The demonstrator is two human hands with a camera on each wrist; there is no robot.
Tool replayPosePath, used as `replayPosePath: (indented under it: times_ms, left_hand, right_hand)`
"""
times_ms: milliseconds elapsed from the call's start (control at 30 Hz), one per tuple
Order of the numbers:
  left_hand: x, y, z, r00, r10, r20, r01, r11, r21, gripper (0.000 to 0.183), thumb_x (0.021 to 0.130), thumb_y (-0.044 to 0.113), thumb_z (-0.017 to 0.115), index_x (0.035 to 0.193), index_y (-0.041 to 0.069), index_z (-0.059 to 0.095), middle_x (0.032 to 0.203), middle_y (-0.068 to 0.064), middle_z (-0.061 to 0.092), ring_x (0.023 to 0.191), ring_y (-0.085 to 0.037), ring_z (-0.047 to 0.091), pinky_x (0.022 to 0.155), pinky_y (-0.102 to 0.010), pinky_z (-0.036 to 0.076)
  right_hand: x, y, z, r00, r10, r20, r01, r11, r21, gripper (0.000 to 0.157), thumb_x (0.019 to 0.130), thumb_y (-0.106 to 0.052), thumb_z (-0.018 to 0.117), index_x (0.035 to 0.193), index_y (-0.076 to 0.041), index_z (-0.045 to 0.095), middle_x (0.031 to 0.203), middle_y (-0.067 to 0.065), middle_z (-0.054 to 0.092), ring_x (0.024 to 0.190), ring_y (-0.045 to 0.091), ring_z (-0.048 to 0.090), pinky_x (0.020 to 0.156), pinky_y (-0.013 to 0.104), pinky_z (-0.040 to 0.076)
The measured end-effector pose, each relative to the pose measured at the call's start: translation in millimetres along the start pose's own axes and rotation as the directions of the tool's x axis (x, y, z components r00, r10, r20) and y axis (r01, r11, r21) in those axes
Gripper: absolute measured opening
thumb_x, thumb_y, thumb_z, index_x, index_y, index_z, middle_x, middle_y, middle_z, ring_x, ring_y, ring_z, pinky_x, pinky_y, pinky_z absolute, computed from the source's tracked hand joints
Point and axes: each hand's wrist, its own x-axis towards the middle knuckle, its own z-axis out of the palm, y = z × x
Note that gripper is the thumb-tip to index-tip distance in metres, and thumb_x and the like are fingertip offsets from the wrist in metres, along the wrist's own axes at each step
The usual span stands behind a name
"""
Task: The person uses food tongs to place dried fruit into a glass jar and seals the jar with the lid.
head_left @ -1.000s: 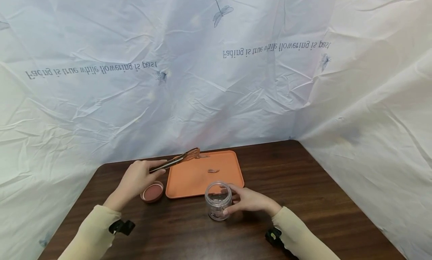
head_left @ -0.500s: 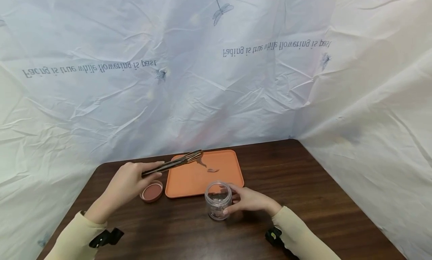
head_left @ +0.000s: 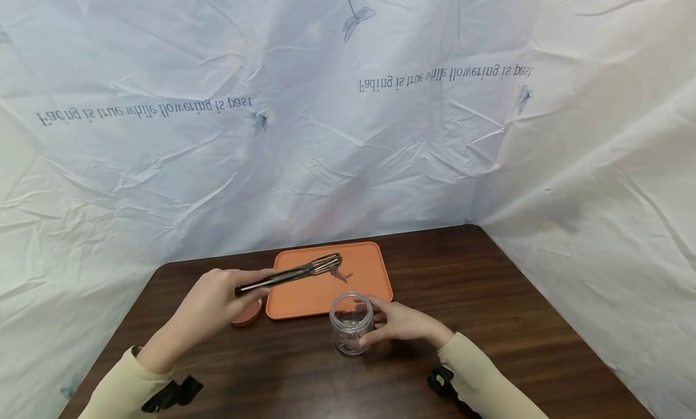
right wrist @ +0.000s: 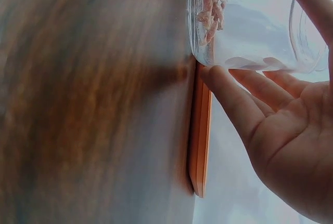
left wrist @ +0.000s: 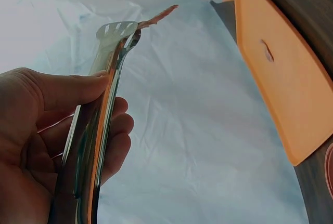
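Plainly, from the head view, my left grip [head_left: 209,298] pinches a pair of metal tongs [head_left: 293,275] above an orange tray [head_left: 304,298], and my right grip [head_left: 399,322] curls round a clear jar [head_left: 339,331], upright and uncovered on the dark desk [head_left: 489,286] by the tray's near edge; a reddish lid [head_left: 250,313] lies beside the tray, partly behind my left grip.

From the left wrist, my thumb and fingers clamp the tongs along their length, and a thin brownish strip [left wrist: 158,16] juts from the tips; it looks light and dry, perhaps brittle, so I judge a mild squeeze enough; a small piece [left wrist: 267,51] lies apart on the tray, best nipped across its middle; the tongs look smooth, so they could slip if held loosely.

From the right wrist, several wrinkled pinkish pieces [right wrist: 208,11] sit at the jar's base; the jar seems stiff, slick and fairly light, best steadied round its wall.
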Motion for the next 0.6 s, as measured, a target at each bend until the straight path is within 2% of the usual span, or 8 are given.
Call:
replayPosePath:
  times_ms: [167, 267, 467, 600]
  left_hand:
    - [-2.3, 6.0, 2.0, 0.998, -0.008, 0.056, 0.011, 0.998, -0.054, 0.038, 0.093, 0.021, 0.075, 0.131, 0.019, 0.070, 0.054, 0.019, 0.045, 0.043, 0.001, 0.027, 0.046, -0.022, 0.031]
    - [-3.5, 7.8, 4.1, 0.997, -0.005, 0.079, 0.011, 0.997, -0.073, 0.036, 0.093, 0.021, 0.075, 0.129, 0.020, 0.071, 0.054, 0.019, 0.046, 0.043, 0.002, 0.030, 0.045, -0.022, 0.032]
    - [-2.7, 9.7, 9.8, 0.996, 0.038, 0.082, -0.031, 0.996, -0.084, 0.035, 0.091, 0.020, 0.076, 0.126, 0.020, 0.073, 0.076, 0.022, 0.065, 0.046, 0.002, 0.030, 0.046, -0.022, 0.033]
    - [-1.2, 10.6, 13.9, 0.994, 0.051, 0.092, -0.043, 0.995, -0.093, 0.035, 0.091, 0.019, 0.077, 0.126, 0.020, 0.073, 0.079, 0.022, 0.066, 0.047, 0.002, 0.029, 0.047, -0.022, 0.032]
  right_hand:
    - [1, 1, 1.1, 1.000, -0.019, 0.011, 0.019, 1.000, 0.015, 0.090, 0.089, -0.031, 0.081, 0.160, -0.021, 0.027, 0.153, 0.012, 0.045, 0.133, 0.032, 0.052, 0.105, 0.041, 0.045]
    - [1, 1, 1.5, 0.999, -0.031, 0.017, 0.031, 0.999, 0.016, 0.091, 0.089, -0.031, 0.080, 0.161, -0.024, 0.026, 0.154, 0.011, 0.044, 0.134, 0.030, 0.051, 0.106, 0.038, 0.044]
    - [1, -1, 0.2, 0.999, -0.040, 0.030, 0.039, 0.998, 0.043, 0.090, 0.089, -0.030, 0.080, 0.161, -0.023, 0.026, 0.153, 0.014, 0.043, 0.135, 0.029, 0.051, 0.106, 0.036, 0.043]
    - [-1, -1, -0.3, 0.999, -0.033, 0.025, 0.032, 0.999, 0.043, 0.090, 0.089, -0.030, 0.080, 0.161, -0.020, 0.026, 0.154, 0.013, 0.043, 0.136, 0.029, 0.049, 0.107, 0.034, 0.043]
